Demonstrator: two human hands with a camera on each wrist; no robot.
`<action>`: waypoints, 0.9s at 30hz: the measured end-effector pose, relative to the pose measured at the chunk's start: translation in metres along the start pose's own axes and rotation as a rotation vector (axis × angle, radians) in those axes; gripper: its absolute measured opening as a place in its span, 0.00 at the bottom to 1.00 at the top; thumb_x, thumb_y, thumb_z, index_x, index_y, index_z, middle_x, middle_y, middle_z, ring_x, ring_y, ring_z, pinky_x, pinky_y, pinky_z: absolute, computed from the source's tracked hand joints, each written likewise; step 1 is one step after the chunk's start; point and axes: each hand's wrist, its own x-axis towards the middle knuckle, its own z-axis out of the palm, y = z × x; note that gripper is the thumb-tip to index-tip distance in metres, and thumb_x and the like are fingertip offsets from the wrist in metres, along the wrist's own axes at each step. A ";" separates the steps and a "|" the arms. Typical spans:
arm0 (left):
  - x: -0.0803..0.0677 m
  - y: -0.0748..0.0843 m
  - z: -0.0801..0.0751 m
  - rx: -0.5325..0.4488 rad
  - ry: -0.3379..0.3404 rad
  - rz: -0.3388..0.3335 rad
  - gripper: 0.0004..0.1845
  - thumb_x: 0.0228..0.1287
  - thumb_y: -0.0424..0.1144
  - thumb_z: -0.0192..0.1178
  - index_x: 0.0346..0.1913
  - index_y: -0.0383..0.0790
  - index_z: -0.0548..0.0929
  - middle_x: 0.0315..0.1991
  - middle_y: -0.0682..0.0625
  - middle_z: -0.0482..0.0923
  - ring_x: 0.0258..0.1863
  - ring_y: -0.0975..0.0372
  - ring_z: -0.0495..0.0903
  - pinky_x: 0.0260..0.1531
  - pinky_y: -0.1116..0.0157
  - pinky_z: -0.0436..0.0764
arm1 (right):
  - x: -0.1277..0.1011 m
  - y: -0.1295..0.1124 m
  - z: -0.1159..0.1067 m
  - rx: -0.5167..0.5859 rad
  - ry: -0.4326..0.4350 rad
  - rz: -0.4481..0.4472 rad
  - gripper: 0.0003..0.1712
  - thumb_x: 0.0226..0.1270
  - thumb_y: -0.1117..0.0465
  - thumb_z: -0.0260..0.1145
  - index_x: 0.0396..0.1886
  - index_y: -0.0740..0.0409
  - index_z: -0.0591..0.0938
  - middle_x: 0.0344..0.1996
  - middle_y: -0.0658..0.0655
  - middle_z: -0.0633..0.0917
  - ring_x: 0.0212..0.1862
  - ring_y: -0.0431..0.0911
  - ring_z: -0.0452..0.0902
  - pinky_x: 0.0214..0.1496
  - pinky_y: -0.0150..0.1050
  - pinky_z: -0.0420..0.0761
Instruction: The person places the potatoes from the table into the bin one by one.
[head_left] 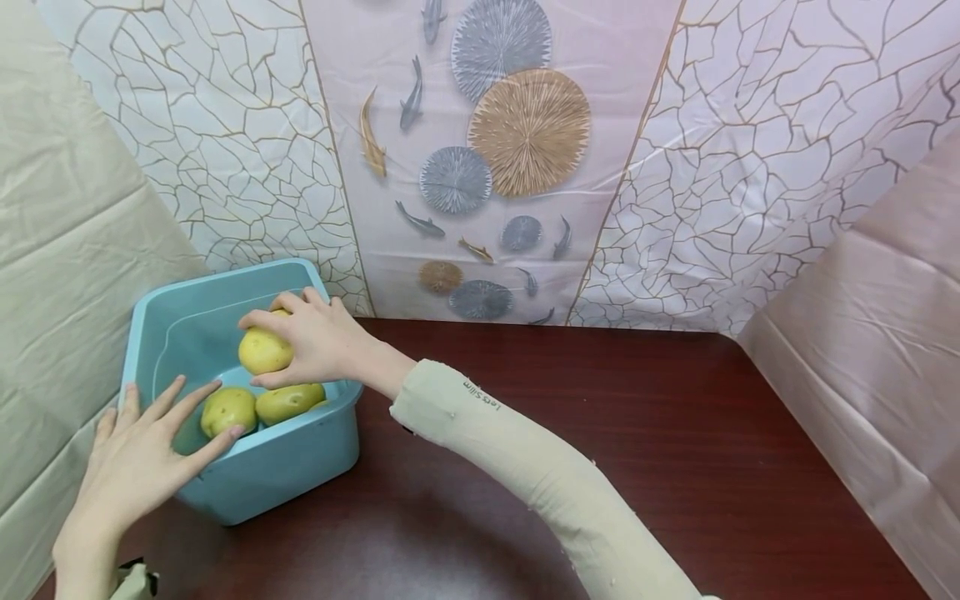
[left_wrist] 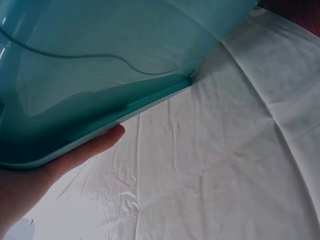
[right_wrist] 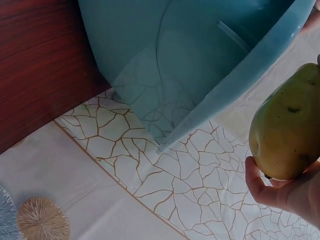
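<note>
A light blue plastic bin (head_left: 292,467) stands at the left of the table. My right hand (head_left: 322,337) holds a yellow mango (head_left: 262,348) over the bin's opening, thumb beneath and fingers across its top. In the right wrist view that mango (right_wrist: 287,125) appears yellow-green with dark specks, beside the bin's rim. Inside the bin lie a rounder greenish mango (head_left: 228,410) and a longer one (head_left: 288,402), with part of another showing at the front wall. Spread, mostly straight fingers of my left hand (head_left: 138,458) rest at the bin's near left corner, touching the rim (left_wrist: 107,129).
The dark red wooden table (head_left: 600,433) extends to the right of the bin. A patterned cloth (head_left: 465,250) with fish and round motifs hangs behind it. Beige cloth (head_left: 67,208) rises close along the bin's left side, and more cloth (head_left: 870,333) borders the right.
</note>
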 end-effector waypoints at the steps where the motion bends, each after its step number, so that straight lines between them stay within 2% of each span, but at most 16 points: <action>1: 0.000 0.000 0.000 0.002 -0.003 -0.002 0.39 0.53 0.65 0.51 0.63 0.45 0.64 0.63 0.28 0.56 0.59 0.24 0.35 0.51 0.33 0.42 | 0.000 0.000 0.000 -0.001 0.001 0.001 0.35 0.48 0.30 0.56 0.59 0.26 0.62 0.56 0.42 0.68 0.51 0.40 0.62 0.42 0.36 0.67; 10: 0.000 0.001 -0.001 -0.011 -0.021 -0.006 0.39 0.54 0.65 0.50 0.63 0.44 0.64 0.63 0.28 0.54 0.60 0.25 0.31 0.52 0.32 0.40 | -0.001 0.000 0.001 0.002 0.007 -0.002 0.35 0.49 0.30 0.56 0.59 0.27 0.62 0.56 0.42 0.68 0.49 0.40 0.62 0.41 0.36 0.66; 27: -0.001 0.000 -0.001 -0.013 -0.007 0.004 0.39 0.53 0.65 0.50 0.63 0.44 0.64 0.63 0.28 0.55 0.59 0.24 0.34 0.52 0.33 0.40 | 0.000 -0.001 0.005 -0.009 0.021 -0.016 0.36 0.49 0.30 0.56 0.59 0.27 0.63 0.56 0.43 0.69 0.49 0.40 0.62 0.41 0.36 0.67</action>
